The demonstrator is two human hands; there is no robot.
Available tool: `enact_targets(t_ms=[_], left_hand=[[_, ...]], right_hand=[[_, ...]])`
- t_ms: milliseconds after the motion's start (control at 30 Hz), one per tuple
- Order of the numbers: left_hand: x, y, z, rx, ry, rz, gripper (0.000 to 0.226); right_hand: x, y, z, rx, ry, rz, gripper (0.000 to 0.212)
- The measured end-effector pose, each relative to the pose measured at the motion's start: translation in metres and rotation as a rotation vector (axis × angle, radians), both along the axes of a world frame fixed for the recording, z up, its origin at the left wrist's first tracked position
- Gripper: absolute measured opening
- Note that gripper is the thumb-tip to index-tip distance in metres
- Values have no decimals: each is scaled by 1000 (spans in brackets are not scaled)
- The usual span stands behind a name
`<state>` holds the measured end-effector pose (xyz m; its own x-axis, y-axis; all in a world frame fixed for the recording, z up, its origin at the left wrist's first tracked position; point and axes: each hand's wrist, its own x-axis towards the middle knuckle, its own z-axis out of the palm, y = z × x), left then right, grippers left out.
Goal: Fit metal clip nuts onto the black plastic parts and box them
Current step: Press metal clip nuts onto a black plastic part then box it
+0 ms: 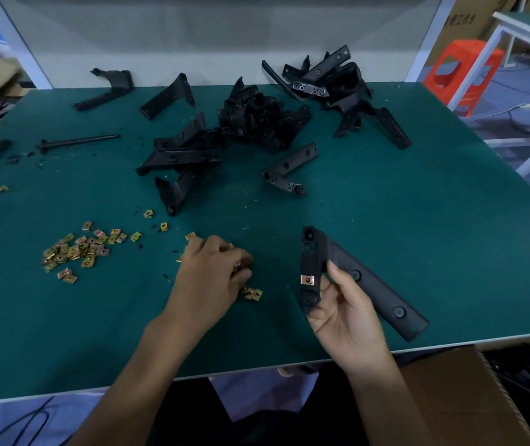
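Over the green table (418, 220) a black plastic part (373, 286) with one clip nut (308, 280) fitted is gripped by the right hand (344, 313), seemingly for another, while loose nuts (241, 268) are pinched by the left hand (209, 275).

Cardboard carton (464, 25), upper right: dark printed Chinese characters are showing on its side, too blurred to be read with certainty.
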<state>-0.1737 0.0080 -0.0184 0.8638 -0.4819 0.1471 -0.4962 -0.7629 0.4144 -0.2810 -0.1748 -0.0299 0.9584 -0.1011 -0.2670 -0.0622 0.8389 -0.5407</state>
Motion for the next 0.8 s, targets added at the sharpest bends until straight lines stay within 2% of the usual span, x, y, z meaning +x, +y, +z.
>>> enact_targets(t_ms=[100,267,467,533,633,700,800], left_hand=[[3,-3,2,40,38,-19,21],[8,-7,5,69,103,-19,13],[17,-5,7,86,154,14,20],[18,-6,6,122,120,-6,22],[16,-11,5,154,-29,-28,27],[9,-13,11,-74,24,-25,22],[-7,-20,23,-471,353,2,21]], right_hand=[[0,0,0,3,13,5,26],[0,-1,-1,-16,-22,50,27],[1,-2,-2,1,-33,63,26],[0,-1,-1,1,-39,66,26],[-1,-1,1,23,-43,60,27],[-1,0,3,55,-18,56,30],[0,0,3,76,33,42,29]])
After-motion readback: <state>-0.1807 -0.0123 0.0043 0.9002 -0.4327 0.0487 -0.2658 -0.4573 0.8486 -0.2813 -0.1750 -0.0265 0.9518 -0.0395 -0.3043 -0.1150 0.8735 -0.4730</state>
